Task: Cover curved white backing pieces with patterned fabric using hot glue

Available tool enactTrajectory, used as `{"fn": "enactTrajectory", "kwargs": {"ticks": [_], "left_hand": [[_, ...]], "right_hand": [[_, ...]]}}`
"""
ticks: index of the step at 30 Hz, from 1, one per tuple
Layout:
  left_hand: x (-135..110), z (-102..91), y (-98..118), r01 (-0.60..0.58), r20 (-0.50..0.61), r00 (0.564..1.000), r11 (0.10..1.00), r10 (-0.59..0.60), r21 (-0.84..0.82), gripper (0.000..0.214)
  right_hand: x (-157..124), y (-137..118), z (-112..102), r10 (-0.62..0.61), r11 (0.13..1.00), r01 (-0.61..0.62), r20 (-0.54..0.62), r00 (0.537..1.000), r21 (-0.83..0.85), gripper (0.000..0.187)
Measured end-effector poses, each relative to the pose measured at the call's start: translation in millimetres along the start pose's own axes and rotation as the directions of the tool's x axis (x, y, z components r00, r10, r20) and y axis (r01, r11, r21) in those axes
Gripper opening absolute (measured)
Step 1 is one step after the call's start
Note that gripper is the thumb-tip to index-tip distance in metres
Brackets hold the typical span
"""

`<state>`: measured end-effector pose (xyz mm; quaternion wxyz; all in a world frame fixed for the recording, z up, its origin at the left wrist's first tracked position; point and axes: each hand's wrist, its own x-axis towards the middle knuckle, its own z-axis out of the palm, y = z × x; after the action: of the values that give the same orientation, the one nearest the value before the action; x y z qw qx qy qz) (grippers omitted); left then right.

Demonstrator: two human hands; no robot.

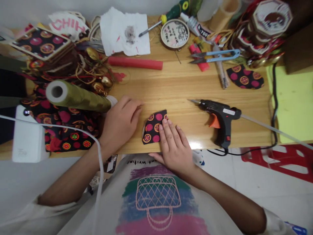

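Note:
A small piece of black fabric with pink and orange dots (153,128) lies near the front edge of the wooden table (181,88). My right hand (174,145) lies flat on its right part, fingers stretched out and pressing it down. My left hand (121,122) rests on the table just left of the piece, fingers loosely curled, palm down, holding nothing I can see. A black hot glue gun (218,119) with an orange trigger lies on its side to the right of my right hand, nozzle pointing left.
A roll of olive-gold material (77,97) and patterned fabric (66,130) crowd the left. At the back lie a red stick (135,62), a stained tissue (124,32), blue thread snips (215,56), a glue tube (197,26) and another dotted cut-out (245,77). A white charger (28,137) sits front left.

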<state>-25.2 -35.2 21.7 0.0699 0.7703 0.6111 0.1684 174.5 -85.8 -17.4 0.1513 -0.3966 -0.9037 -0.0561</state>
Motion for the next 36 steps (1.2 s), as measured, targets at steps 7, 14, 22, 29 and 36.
{"fn": "enactTrajectory", "kwargs": {"ticks": [7, 14, 22, 29, 36], "left_hand": [[-34, -9.5, 12, -0.523, 0.156, 0.85, 0.842, 0.504, 0.129, 0.037], [-68, -4.6, -3, -0.433, 0.174, 0.893, 0.898, 0.416, 0.074, 0.042], [-81, -6.8, -16, -0.352, 0.172, 0.921, 0.936, 0.35, -0.024, 0.053], [-82, -3.3, -17, -0.355, 0.163, 0.922, 0.935, 0.351, -0.002, 0.045], [-84, -14.6, -16, -0.233, 0.289, 0.924, 0.967, 0.252, -0.102, 0.049]], "right_hand": [[1, 0, -1, 0.0, 1.0, 0.0, -0.019, 1.0, -0.001, 0.071], [-2, 0, 1, 0.003, 1.0, -0.003, 0.002, 1.0, 0.014, 0.075], [-4, -2, 4, 0.021, 0.999, -0.021, -0.003, 1.0, 0.036, 0.085], [-3, -1, 3, 0.012, 1.0, -0.011, -0.021, 1.0, 0.015, 0.082], [-4, -1, 3, 0.006, 1.0, -0.006, -0.022, 1.0, -0.004, 0.08]]}}
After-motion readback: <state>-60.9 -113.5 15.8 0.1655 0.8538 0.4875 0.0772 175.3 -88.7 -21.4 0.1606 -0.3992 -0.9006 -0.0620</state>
